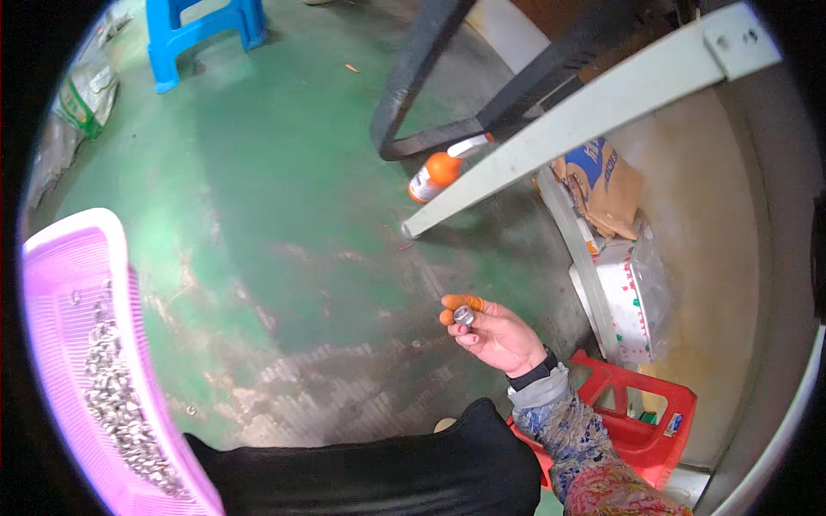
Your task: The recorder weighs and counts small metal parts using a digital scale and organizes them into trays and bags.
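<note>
My right hand is held out over the floor, right of the middle, with the palm turned partly up. Its fingers pinch a small shiny metal part, round and nut-like, whose exact kind I cannot make out. Orange covers sit on two of the fingertips, and a dark band circles the wrist below a patterned sleeve. My left hand is out of view. At the far left stands a pink-purple plastic basket with many small metal pieces heaped along its bottom.
A pale metal leg slants across the upper right, beside an orange spray bottle and a dark metal frame. A red plastic stool stands by my right forearm. A blue stool is at the top left. Black cloth covers my lap.
</note>
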A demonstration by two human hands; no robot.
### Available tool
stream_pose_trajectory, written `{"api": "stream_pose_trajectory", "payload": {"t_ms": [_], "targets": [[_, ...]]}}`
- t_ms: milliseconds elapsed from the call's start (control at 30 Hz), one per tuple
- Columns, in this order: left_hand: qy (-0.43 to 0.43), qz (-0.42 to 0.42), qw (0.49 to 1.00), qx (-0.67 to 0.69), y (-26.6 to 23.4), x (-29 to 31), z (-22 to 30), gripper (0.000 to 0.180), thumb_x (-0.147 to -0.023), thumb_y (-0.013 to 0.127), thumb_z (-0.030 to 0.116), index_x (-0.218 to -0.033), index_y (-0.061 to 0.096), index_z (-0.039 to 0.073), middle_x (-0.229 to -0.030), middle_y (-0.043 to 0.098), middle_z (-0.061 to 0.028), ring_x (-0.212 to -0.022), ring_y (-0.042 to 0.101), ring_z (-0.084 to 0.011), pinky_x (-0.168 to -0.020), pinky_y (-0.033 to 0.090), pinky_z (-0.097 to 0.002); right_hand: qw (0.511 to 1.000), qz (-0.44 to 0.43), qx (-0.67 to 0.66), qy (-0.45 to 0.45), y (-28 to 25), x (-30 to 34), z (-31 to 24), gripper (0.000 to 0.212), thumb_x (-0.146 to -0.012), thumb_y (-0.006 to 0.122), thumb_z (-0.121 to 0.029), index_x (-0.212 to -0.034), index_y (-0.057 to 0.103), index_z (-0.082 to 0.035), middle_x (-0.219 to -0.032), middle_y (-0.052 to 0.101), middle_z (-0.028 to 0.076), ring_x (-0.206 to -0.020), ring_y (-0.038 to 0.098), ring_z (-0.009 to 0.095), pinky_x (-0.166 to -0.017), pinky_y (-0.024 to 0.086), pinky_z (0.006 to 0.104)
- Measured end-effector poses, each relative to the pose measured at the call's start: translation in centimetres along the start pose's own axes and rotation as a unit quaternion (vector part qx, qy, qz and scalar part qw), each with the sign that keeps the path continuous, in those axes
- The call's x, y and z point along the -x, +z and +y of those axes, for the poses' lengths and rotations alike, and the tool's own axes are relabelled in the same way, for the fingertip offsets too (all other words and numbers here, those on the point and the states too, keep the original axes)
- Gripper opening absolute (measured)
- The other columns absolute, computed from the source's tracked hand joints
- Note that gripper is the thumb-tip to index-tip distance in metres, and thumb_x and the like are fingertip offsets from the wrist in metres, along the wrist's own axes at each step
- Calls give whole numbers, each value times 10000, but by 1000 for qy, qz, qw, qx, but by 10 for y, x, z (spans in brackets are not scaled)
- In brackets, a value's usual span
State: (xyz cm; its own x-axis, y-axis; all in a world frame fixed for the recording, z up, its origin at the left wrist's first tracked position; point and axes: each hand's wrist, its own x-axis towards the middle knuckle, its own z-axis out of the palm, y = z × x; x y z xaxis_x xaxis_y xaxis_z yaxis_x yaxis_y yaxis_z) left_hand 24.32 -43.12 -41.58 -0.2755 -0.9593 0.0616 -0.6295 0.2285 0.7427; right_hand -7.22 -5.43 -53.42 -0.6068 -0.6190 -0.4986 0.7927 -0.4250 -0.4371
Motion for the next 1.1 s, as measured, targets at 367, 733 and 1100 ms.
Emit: {"api": "stream_pose_trajectory", "payload": {"t_ms": [367, 733, 1100], "targets": [[-273, -50, 905, 323, -149, 13, 91, 609, -815, 584, 386, -1253, 386, 12, -1249, 437, -195, -1161, 399, -347, -979, 352, -492, 986, 103, 129, -14, 166, 94, 68, 258, -893, 522, -91, -1125, 560, 14, -968, 588, 37, -731, 472, 66, -672, 407, 188], [-274, -189, 908, 253, -350, 15, 129, 672, -818, 561, 428, -1304, 334, 24, -1305, 384, -208, -1180, 381, -382, -1013, 298, -525, 974, 156, 9, 166, 341, 379, 154, 221, -892, 518, -54, -1083, 582, 36, -960, 615, 75, -719, 467, 56, -646, 401, 190], [-224, -282, 894, 265, -457, 99, 75, 684, -833, 533, 440, -1337, 305, 37, -1330, 364, -198, -1196, 371, -375, -1029, 277, -520, 995, 55, 14, 81, 358, 525, 228, 223, -872, 531, -68, -1064, 583, 34, -918, 611, 55, -699, 472, 45, -607, 398, 170]]}}
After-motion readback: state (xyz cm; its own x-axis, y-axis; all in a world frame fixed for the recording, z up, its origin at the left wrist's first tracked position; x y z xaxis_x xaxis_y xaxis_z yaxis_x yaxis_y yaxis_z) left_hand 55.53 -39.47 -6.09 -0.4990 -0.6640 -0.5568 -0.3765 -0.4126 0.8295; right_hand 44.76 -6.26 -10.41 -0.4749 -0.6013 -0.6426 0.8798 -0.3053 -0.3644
